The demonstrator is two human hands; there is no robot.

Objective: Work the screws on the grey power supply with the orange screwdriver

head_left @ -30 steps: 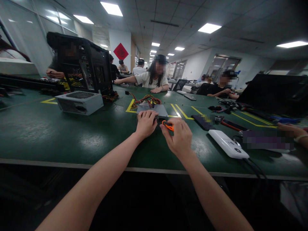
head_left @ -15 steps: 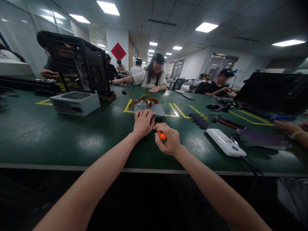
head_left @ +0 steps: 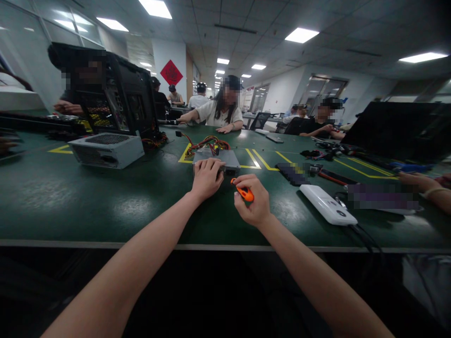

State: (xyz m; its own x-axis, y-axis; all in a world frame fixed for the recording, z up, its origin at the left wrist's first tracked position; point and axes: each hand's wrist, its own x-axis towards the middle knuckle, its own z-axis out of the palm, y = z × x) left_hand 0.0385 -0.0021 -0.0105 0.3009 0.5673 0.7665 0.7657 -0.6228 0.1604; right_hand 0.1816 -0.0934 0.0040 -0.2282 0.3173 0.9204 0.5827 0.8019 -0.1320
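My left hand (head_left: 208,177) lies over the near side of a flat grey computer power supply (head_left: 229,159), its fingers curled onto the top and front. Red, yellow and black cables (head_left: 207,144) bunch behind this unit. In my right hand (head_left: 254,199), closed and just off the unit's near right corner, is an orange tool (head_left: 245,194). Its orange front end shows past my fingers, but its exact kind cannot be made out. The tool is apart from the power supply.
A second, larger power supply (head_left: 107,151) sits at the left, before a black computer case (head_left: 120,94). To the right lie a white power bank (head_left: 327,205) with cables and a dark phone-like object (head_left: 292,173). A co-worker (head_left: 220,112) sits across the green table (head_left: 70,211).
My right hand has drawn back to the right, taking the orange tool away from the power supply. My left hand stays on the unit. The co-worker opposite now holds a dark cable-like item.
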